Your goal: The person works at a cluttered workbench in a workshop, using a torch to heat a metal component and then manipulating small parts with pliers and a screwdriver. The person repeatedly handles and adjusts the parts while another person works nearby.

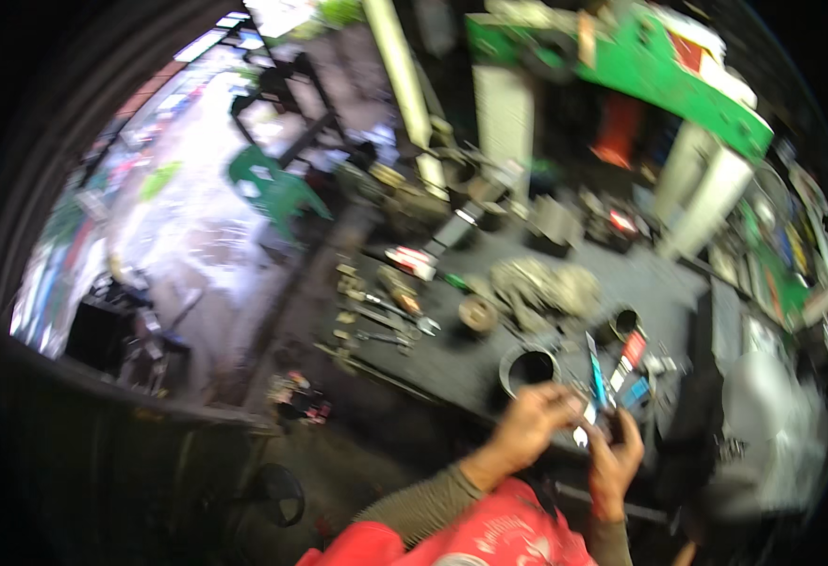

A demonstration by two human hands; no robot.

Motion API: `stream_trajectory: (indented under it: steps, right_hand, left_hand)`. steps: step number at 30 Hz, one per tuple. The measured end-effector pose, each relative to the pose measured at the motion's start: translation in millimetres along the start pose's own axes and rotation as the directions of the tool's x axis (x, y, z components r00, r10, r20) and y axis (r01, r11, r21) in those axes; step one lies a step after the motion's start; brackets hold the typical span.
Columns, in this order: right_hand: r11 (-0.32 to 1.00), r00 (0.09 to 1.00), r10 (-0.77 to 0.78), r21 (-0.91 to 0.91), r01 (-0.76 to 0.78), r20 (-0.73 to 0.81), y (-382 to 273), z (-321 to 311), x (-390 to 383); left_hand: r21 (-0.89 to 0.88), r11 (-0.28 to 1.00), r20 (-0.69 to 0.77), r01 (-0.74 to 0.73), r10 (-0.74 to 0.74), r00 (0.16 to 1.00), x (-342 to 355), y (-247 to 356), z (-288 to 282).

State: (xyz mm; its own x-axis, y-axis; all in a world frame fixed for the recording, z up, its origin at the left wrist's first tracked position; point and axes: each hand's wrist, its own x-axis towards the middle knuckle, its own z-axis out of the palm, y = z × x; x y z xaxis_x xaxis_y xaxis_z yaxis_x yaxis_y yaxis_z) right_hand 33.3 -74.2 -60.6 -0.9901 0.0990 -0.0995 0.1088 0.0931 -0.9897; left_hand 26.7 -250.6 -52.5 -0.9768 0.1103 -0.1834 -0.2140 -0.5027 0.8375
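Observation:
My left hand (pixel 530 423) reaches in over the front edge of the dark workbench (pixel 442 354), its fingers pinched together. Close beside it, my right hand (pixel 616 460) is bent with thumb and fingers closing toward the left fingertips. A small pale, shiny piece (pixel 580 436) shows between the hands; blur hides what it is and which fingers grip it. Just beyond the left hand stands a round metal cylinder (pixel 529 366) with a dark hollow. A blue tube-shaped item (pixel 596 370) and a red and white one (pixel 629 355) lie beyond the right hand.
Several wrenches (pixel 390 321) lie at the bench's left, near a tan roll (pixel 477 313). A crumpled grey rag (pixel 546 288) sits mid-bench. A green press frame (pixel 621 71) rises behind on pale posts. A green plastic chair (pixel 273 189) stands at far left.

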Motion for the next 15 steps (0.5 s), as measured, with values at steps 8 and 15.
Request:
stream_trajectory:
  steps: [8, 15]
  right_hand:
    - [0.960, 0.998, -0.017, 0.281, 0.001, 0.055, -21, 39, -8]
    - [0.944, 0.997, -0.052, 0.324, 0.067, -0.055, -16, 36, 1]
  left_hand:
    - [-0.257, 0.961, 0.014, 0.099, -0.099, 0.995, 3, 30, -20]
    - [-0.181, 0.958, 0.138, 0.222, -0.199, 0.970, 29, 23, -11]
